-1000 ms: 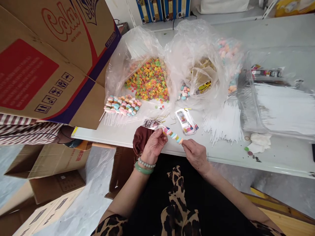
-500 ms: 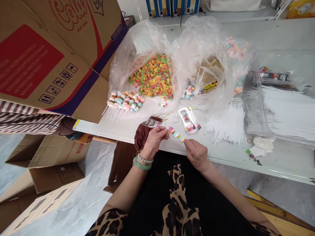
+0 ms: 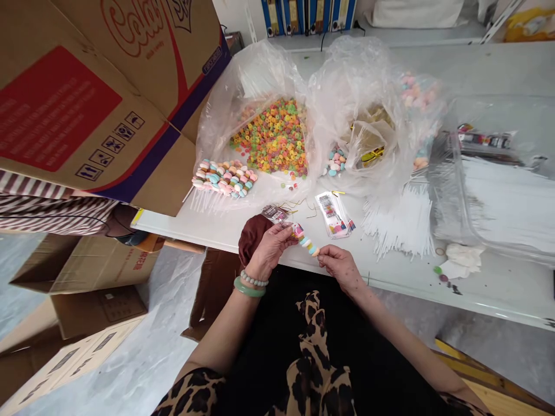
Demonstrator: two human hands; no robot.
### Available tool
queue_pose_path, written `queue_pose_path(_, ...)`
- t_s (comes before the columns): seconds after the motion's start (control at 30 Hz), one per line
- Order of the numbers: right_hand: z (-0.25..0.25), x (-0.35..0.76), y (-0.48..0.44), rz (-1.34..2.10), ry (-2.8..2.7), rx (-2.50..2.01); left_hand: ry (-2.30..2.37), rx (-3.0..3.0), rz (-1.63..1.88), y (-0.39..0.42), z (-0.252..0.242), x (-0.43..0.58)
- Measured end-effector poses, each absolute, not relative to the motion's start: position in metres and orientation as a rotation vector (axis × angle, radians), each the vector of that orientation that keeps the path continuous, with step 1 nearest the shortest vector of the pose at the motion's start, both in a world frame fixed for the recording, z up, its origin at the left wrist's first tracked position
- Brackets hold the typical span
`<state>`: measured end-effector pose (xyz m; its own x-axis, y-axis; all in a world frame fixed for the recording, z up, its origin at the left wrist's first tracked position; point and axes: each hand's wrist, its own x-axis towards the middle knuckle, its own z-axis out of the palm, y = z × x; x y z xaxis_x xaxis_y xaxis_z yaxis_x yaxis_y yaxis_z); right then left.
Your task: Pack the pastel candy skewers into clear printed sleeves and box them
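Note:
Between my two hands is a candy skewer point(image 3: 309, 245) of pink, white, blue and yellow pieces, its upper end inside a small clear wrapper. My left hand point(image 3: 274, 245) pinches the wrapper at that upper end, fingers closed. A printed part of clear wrapper point(image 3: 275, 214) shows just beyond these fingers. At the lower end, my right hand point(image 3: 343, 268) is closed in a pinch; the stick itself is mostly hidden by the fingers. Beside my left hand lies a dark brown cloth point(image 3: 251, 236). A stack of printed wrappers point(image 3: 333, 215) lies beyond my right hand.
Finished-looking candy skewers point(image 3: 225, 178) are piled at left. Behind them is a bag of ring candies point(image 3: 277, 138); another plastic bag point(image 3: 338, 75) stands alongside. White sticks point(image 3: 399, 222) and a clear bin point(image 3: 468, 214) are to the right. A large carton point(image 3: 143, 138) leans over the left.
My right hand has shifted slightly left, toward my left hand, and its fingertips now show at the skewer's lower end. More of the skewer's upper part looks covered by the wrapper.

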<state>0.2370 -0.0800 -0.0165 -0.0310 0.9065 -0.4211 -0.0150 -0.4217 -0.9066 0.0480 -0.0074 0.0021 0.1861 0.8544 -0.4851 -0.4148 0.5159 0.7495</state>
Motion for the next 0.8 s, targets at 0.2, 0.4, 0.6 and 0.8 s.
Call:
queue_pose_path(0.2, -0.020, 0.236, -0.089, 0.748, -1.721, -1.567, 1.049, 0.473, 0.989, -0.012, -0.001, 0.059)
queue_pose_path(0.4, -0.022, 0.228, -0.088, 0.704, -1.679, -1.572, 1.066, 0.423, 1.002, -0.021, -0.009, 0.070)
queue_pose_path(0.6, -0.034, 0.222, -0.078, 1.120, -1.321, -1.600, 1.105, 0.413, 1.009, -0.024, -0.011, 0.075)
queue_pose_path(0.8, -0.032, 0.228, -0.085, 0.229, -1.868, -1.620, 1.199, 0.436, 0.931, -0.015, -0.004, 0.062)
